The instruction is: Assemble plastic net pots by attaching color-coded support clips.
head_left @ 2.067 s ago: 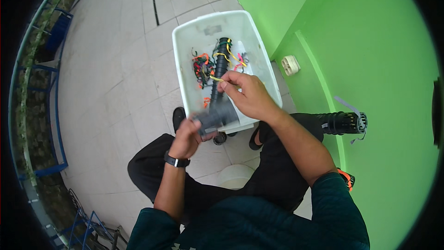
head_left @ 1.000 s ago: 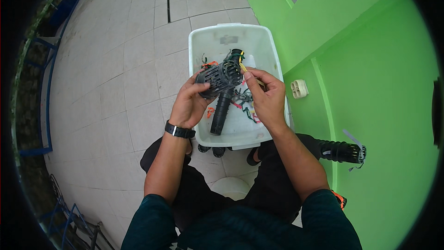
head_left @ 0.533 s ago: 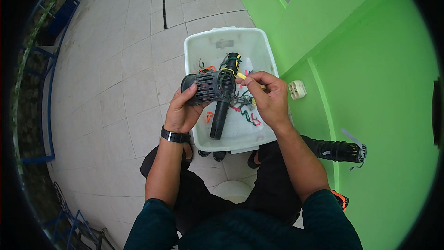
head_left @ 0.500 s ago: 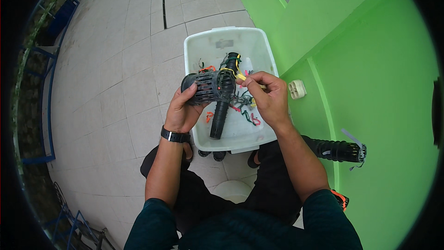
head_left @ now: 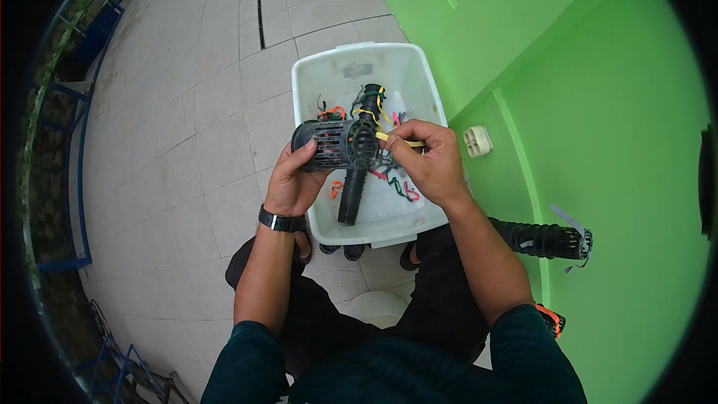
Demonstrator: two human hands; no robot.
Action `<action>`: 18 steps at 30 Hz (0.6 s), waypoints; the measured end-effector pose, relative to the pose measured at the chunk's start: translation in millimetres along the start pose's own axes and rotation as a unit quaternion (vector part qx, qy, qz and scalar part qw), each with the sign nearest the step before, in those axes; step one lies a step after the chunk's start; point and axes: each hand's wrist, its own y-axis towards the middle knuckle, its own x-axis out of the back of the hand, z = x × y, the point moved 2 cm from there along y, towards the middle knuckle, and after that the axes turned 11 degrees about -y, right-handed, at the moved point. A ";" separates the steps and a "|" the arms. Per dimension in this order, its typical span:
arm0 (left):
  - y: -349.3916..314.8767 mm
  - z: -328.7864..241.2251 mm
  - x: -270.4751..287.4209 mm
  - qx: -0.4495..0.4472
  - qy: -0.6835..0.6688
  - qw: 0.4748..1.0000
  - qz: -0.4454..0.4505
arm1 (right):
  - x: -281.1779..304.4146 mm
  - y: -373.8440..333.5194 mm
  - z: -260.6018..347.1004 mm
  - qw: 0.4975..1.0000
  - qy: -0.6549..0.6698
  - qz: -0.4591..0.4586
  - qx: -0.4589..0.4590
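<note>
Head view, looking down at a seated person. The largest surfaces are the pale tiled floor (head_left: 187,127) at left and the bright green wall (head_left: 598,105) at right, which carries a cream wall socket (head_left: 476,141). Between the person's knees stands a translucent white plastic bin (head_left: 419,82), rectangular with rounded corners. Inside it lie a black corrugated tube (head_left: 353,191), resting lengthwise along the bin, and a loose tangle of coloured cable ties (head_left: 396,183) in red, green, orange and yellow; some ties are wrapped around the tube's far end.

Above the bin, the left hand (head_left: 293,179) is wrapped around a black slotted cylinder (head_left: 336,145), a short cage-like mesh sleeve held roughly level; the thumb lies on its upper side and the fingers curl beneath, so the piece sits across the palm with its open, ribbed end pointing toward the other hand. A black wristwatch (head_left: 281,221) is on that wrist.

The right hand (head_left: 430,164) is closed in a pinch: thumb and forefinger press together on a yellow cable tie (head_left: 395,139), whose free end reaches to the rim of the cylinder's open end.

A second black corrugated tube (head_left: 542,239) lies on the floor against the wall, beside the right knee, with a pale tie at its end.
</note>
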 end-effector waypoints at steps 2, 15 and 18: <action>-0.6 0.4 0.0 0.002 -0.001 1.000 0.000 | 0.5 -0.2 1.6 1.000 -0.003 0.004 0.002; -0.4 7.1 11.3 0.052 -0.003 0.998 0.033 | -2.1 0.5 -0.6 0.998 0.037 0.030 -0.036; -1.8 3.9 10.5 0.054 0.004 0.998 0.033 | -1.9 0.1 -0.6 0.996 0.062 0.041 -0.055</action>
